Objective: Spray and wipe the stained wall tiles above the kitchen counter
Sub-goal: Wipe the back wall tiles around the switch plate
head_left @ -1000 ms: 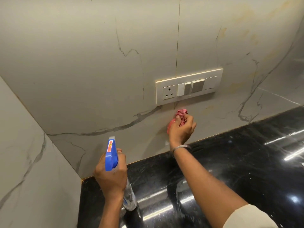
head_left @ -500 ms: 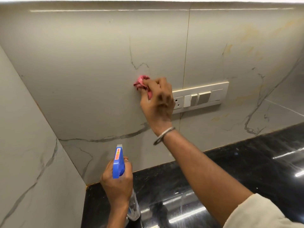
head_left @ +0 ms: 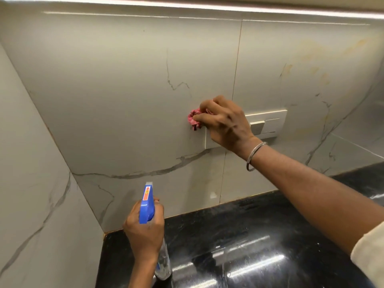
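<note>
Cloth (head_left: 194, 121) on wall tiles (head_left: 124, 90), spray bottle (head_left: 148, 202) over counter (head_left: 249, 235)
The right hand (head_left: 226, 123) presses the cloth at the left end of the switch plate (head_left: 268, 123), partly covering it; lower left, the left hand (head_left: 145, 229) holds the spray bottle.

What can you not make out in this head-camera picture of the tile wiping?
Head view:
1. Switch plate: left part hidden behind the right hand.
2. Cloth: mostly bunched inside that hand.
3. Spray bottle: trigger covered by the left hand; its base is too dark against the counter.
</note>
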